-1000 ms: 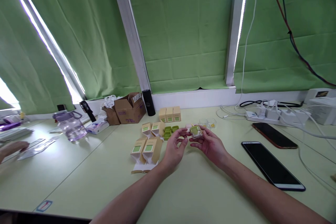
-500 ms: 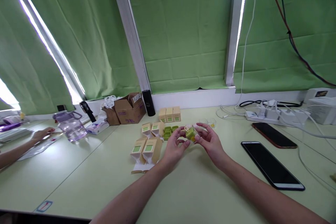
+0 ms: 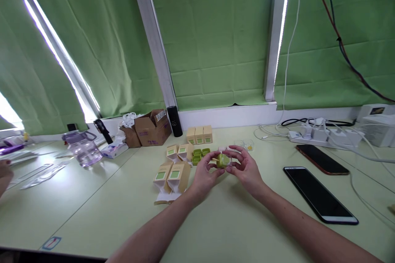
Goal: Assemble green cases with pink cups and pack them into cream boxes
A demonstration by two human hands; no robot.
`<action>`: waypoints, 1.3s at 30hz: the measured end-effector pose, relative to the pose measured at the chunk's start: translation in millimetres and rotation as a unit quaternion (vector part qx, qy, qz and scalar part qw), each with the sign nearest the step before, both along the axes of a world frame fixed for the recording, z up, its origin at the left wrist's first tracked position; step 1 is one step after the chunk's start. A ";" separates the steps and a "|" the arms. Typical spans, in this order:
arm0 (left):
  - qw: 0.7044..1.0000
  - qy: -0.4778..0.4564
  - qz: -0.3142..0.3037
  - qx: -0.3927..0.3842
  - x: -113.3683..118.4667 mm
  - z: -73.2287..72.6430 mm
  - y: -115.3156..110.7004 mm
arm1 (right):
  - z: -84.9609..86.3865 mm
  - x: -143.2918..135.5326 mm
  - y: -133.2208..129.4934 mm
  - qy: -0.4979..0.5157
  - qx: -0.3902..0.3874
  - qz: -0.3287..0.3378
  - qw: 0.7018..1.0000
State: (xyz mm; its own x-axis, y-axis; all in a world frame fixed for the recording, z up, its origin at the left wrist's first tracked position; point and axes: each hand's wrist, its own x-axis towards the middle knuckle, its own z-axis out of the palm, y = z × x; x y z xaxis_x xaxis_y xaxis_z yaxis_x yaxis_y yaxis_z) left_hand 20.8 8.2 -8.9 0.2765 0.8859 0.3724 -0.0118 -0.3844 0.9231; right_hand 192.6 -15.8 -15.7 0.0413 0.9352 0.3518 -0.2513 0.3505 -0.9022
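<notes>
Between my two hands, just above the table, is a small green container (image 3: 222, 160) with a clear plastic piece at its right side. My left hand (image 3: 205, 171) pinches the left side, where a thin pale stick-like part juts out. From the right, my right hand (image 3: 246, 167) grips the clear piece with thumb and fingers. Beyond my left hand lie several small green cups (image 3: 196, 159). Nearer, kraft cartons with green labels (image 3: 175, 176) stand tilted on the table. A clear plastic shell (image 3: 245, 145) with something yellow in it lies behind my right hand.
Three kraft boxes (image 3: 199, 134) stand at the back beside a black cylinder (image 3: 174, 121) and a cardboard box (image 3: 155, 128). Two phones (image 3: 319, 193) and a power strip (image 3: 324, 137) lie right. Left are a water bottle (image 3: 82, 148) and a co-worker's hand (image 3: 4, 174).
The green container has turned in my hands, and its yellow mark no longer shows. At the left, the co-worker's hand has drawn back toward the frame edge, leaving clear plastic strips in view.
</notes>
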 end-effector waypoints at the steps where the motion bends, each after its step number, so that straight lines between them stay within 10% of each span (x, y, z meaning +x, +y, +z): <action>1: 1.000 0.008 0.008 0.006 0.0 0.2 0.0 | 0.1 0.1 0.1 -0.001 0.001 -0.001 1.000; 14: 0.966 0.205 0.104 0.114 -9.1 -0.8 1.5 | -7.7 16.0 16.4 -0.064 -0.022 -0.156 0.985; 39: 0.917 0.351 0.102 0.157 -6.4 -2.6 -2.8 | -28.8 22.0 31.5 -0.112 -0.071 -0.164 0.978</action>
State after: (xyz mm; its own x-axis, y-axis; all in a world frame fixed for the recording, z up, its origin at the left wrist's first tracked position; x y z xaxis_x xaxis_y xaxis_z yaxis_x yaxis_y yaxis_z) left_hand 14.4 5.4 -11.4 0.3860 0.8253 0.4122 0.6455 -0.5608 0.5185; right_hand 214.6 15.8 -44.5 0.2836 0.9245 0.2547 0.0634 0.2470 -0.9669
